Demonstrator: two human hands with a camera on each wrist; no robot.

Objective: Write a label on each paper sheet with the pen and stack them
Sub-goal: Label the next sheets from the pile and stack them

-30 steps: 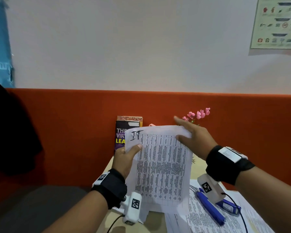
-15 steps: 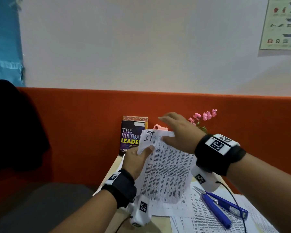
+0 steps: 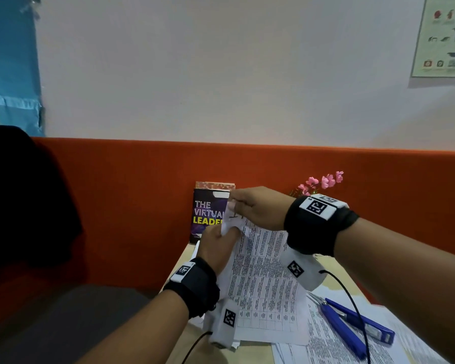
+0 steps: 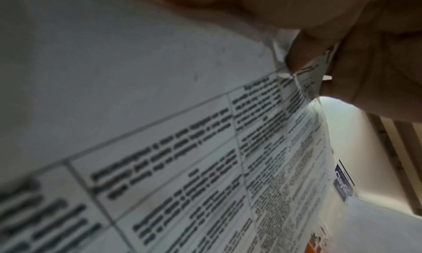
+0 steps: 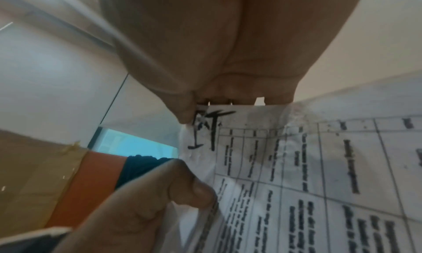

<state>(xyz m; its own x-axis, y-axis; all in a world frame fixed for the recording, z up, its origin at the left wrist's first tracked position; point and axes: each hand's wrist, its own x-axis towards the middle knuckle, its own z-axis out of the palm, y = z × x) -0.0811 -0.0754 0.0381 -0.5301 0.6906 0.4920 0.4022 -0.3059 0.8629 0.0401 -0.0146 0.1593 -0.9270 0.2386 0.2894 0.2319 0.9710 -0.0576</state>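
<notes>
A printed paper sheet (image 3: 263,279) with a table of text is held up over the desk, its top left corner marked "IT" in black ink (image 5: 210,128). My left hand (image 3: 218,245) pinches the sheet's left edge near the top, thumb (image 5: 196,193) on the front. My right hand (image 3: 255,206) grips the top left corner (image 5: 191,116) from above, covering part of the label. In the left wrist view the sheet (image 4: 205,148) fills the frame, with the fingers (image 4: 303,49) pinching it. No pen is visible in either hand.
More printed sheets (image 3: 339,345) lie on the desk at lower right with a blue stapler (image 3: 357,324) on them. A book (image 3: 208,214) leans on the orange partition (image 3: 378,185), beside pink flowers (image 3: 323,181). A dark cloth (image 3: 24,195) hangs at the left.
The sheet has come down and tilted toward the desk. My right hand moved from the sheet's top right across to its top left corner, next to my left hand.
</notes>
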